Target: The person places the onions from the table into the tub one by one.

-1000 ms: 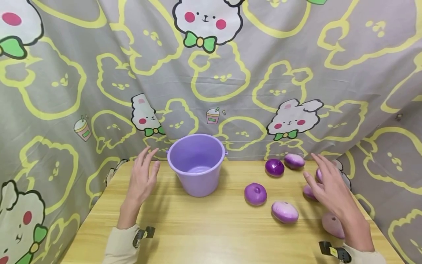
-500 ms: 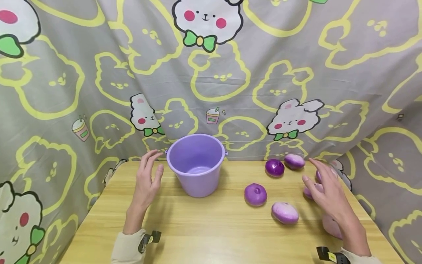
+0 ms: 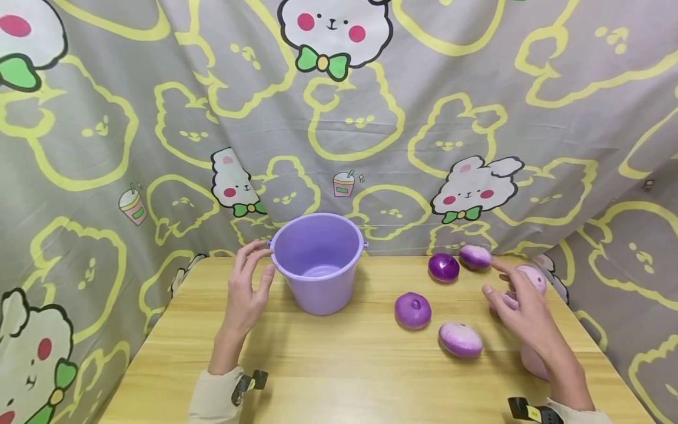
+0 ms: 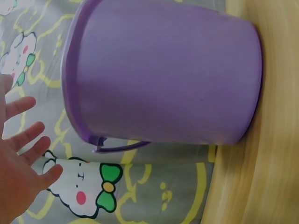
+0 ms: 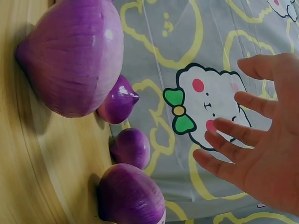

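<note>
A purple bucket stands upright at the back of the wooden table, its mouth facing up and nothing visible inside. My left hand is raised just left of it, fingertips close to the rim and handle mount. In the left wrist view, the fingers of my left hand are spread beside the bucket, and its handle hangs at the back. Over the purple onions at the right hovers my right hand, holding nothing. It partly hides a pale onion and another onion. The right wrist view shows relaxed fingers above an onion.
More onions lie on the table: a round one, a whitish one, a dark one, one at the back edge and one far right. A patterned grey curtain hangs behind and at both sides.
My left hand has moved right, up to the side of the bucket. The right hand has shifted only slightly over the onions. The bucket and onions have stayed in place.
</note>
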### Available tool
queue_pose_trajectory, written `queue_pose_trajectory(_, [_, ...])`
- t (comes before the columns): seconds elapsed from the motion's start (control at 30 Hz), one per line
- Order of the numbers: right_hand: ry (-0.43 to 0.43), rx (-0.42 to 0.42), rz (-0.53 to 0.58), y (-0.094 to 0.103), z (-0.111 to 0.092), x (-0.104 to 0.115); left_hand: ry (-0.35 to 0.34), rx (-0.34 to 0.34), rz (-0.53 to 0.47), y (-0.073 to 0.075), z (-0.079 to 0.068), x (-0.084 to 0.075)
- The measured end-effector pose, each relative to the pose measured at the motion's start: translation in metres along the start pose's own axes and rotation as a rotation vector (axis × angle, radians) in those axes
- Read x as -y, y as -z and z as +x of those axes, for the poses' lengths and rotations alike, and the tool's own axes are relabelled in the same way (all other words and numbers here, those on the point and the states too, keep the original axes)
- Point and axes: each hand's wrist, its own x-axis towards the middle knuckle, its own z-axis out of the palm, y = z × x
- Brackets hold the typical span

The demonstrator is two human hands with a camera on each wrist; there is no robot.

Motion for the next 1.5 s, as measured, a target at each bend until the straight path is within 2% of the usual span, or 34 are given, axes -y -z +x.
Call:
queue_pose_trajectory(0.17, [0.02,0.029,0.028,-0.002,-0.003,-0.001,-0.013,-0.003,-0.024,-0.008,-0.002,-0.001])
queue_pose_trajectory(0.27, [0.023,0.076,0.041,-0.004,-0.004,-0.002,-0.019,-0.006,-0.035,-0.013,-0.003,0.0])
queue_pose_trajectory(0.53, [0.017,0.186,0.003,-0.009,-0.004,-0.001,0.006,-0.001,-0.061,-0.022,-0.006,0.0])
queue_pose_trajectory(0.8, [-0.024,0.285,0.047,-0.012,-0.007,-0.003,0.0,-0.018,-0.079,-0.031,-0.008,0.001])
queue_pose_trajectory(0.9, [-0.031,0.304,0.046,-0.014,-0.008,-0.002,-0.017,-0.033,-0.097,-0.031,-0.004,-0.014])
queue_pose_trajectory(1.03, [-0.022,0.334,0.074,-0.017,-0.008,0.0,-0.043,-0.047,-0.104,-0.033,-0.003,-0.019])
queue_pose_trajectory(1.13, [-0.026,0.36,0.074,-0.018,-0.009,0.0,-0.05,-0.04,-0.09,-0.037,-0.009,-0.003])
queue_pose_trajectory(1.2, [-0.039,0.38,0.069,-0.019,-0.009,0.001,-0.047,-0.032,-0.079,-0.038,-0.011,0.001])
queue_pose_trajectory(1.4, [-0.162,0.462,0.114,-0.019,-0.013,0.002,-0.045,-0.019,-0.062,-0.038,-0.013,0.004])
queue_pose_trajectory(1.5, [-0.168,0.485,0.131,-0.02,-0.014,0.002,-0.05,-0.017,-0.049,-0.039,-0.013,0.004])
